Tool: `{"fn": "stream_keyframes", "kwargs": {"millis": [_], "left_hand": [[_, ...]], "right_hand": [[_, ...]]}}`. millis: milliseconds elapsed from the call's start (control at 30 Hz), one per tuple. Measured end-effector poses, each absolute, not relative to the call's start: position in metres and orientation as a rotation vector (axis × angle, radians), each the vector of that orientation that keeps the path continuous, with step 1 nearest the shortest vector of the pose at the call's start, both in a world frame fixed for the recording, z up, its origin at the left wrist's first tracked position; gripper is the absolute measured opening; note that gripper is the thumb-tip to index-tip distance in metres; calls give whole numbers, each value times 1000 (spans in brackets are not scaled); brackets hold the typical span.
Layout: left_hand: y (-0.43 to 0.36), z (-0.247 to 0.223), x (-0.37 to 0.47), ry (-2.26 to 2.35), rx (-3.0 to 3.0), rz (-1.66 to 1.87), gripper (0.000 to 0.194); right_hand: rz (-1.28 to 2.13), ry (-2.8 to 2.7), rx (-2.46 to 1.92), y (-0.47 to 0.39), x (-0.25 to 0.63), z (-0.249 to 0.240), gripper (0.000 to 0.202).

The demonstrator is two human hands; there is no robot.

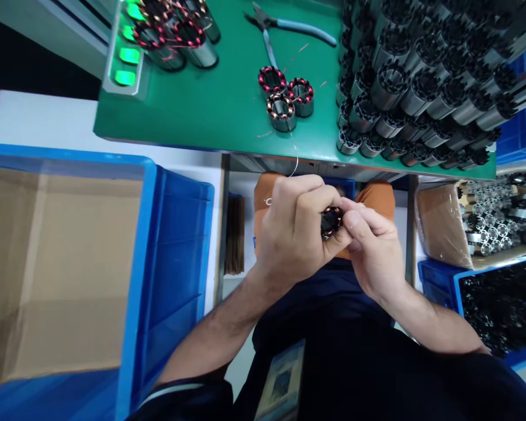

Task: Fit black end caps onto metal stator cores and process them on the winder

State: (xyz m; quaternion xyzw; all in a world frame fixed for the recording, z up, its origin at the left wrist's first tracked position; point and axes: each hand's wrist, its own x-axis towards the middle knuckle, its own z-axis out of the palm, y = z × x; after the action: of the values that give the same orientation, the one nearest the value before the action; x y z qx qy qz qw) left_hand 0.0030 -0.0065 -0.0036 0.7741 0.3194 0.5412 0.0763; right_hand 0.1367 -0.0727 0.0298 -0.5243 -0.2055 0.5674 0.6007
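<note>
In front of my lap, my left hand (300,225) is wrapped round a motor stator (331,222) with copper windings, most of it hidden by the fingers. Thumb and fingers of my right hand (372,242) pinch together at the stator's right rim; whatever they grip there is too small to make out. A thin copper wire (296,158) curves up behind my left hand. On the green bench mat (219,111) just beyond stand three wound stators (281,112), two with red windings and one with copper. Blue-handled cutting pliers (289,26) lie open behind them.
Rows of stacked black-ended stator cores (390,85) fill the bench's right side. More wound stators (197,47) stand at left beside green-lit buttons (129,55). A blue crate (149,263) lined with cardboard is at left. At right are a box of metal rings (442,228) and a bin of black parts (460,292).
</note>
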Motion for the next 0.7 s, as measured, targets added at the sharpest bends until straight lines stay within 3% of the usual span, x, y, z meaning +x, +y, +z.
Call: {"fn": "stream_keyframes", "kwargs": {"millis": [100,367,700], "left_hand": [[-4,-6,2,906,2355,1589,37],[-3,4,-8,932,2448,1488,18],[0,3,-7,804,2404,1526,22]], "right_hand": [[1261,-535,-1247,-71,139,32,34],[1395,-726,-1188,-60,168,44,25],[1371,-712,-1258,-61,163,41,28]]}}
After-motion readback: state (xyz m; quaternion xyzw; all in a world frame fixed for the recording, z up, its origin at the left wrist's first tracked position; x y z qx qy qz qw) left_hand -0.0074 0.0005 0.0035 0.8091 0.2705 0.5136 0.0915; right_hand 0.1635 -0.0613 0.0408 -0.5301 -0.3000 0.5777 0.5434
